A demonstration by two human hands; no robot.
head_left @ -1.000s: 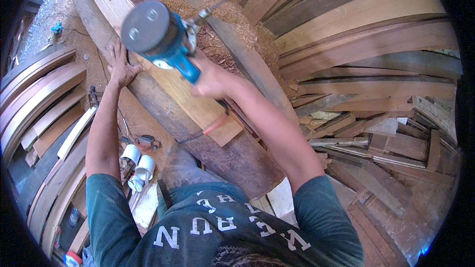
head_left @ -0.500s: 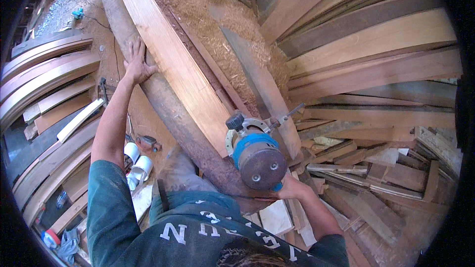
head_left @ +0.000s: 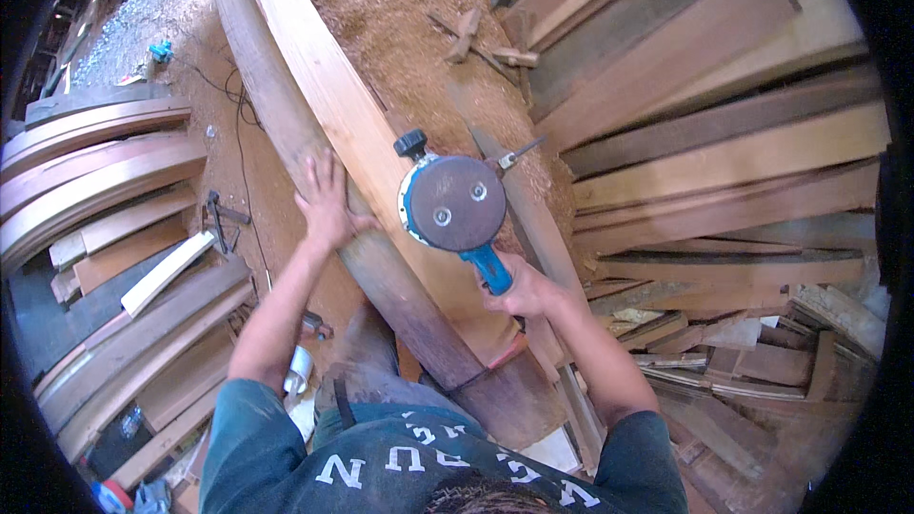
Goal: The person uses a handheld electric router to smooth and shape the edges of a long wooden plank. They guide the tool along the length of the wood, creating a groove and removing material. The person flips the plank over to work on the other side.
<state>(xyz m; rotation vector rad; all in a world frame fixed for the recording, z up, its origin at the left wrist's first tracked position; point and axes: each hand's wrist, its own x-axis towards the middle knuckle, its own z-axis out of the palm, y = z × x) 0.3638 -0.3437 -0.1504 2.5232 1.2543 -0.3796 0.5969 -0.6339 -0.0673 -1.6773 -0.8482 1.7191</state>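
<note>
My right hand (head_left: 519,291) grips the blue handle of a power sander (head_left: 451,204), whose round brown disc faces up toward the camera above a long pale plank (head_left: 328,95). That plank lies on a darker, thicker timber beam (head_left: 257,95) running from the top left down toward my body. My left hand (head_left: 327,202) rests flat with fingers spread on the beam and the plank's left edge, just left of the sander. Sawdust (head_left: 400,9) covers the ground to the right of the plank.
Curved wooden boards (head_left: 90,162) are stacked at the left. Straight planks (head_left: 724,133) pile up at the right, with short offcuts (head_left: 724,362) lower right. A black cable (head_left: 238,143) trails over the dirt floor. Metal cans (head_left: 298,368) stand by my left elbow.
The sander has swung from beside my lap back up over the plank, disc facing up. My left hand has stayed pressed on the beam; the view has shifted slightly.
</note>
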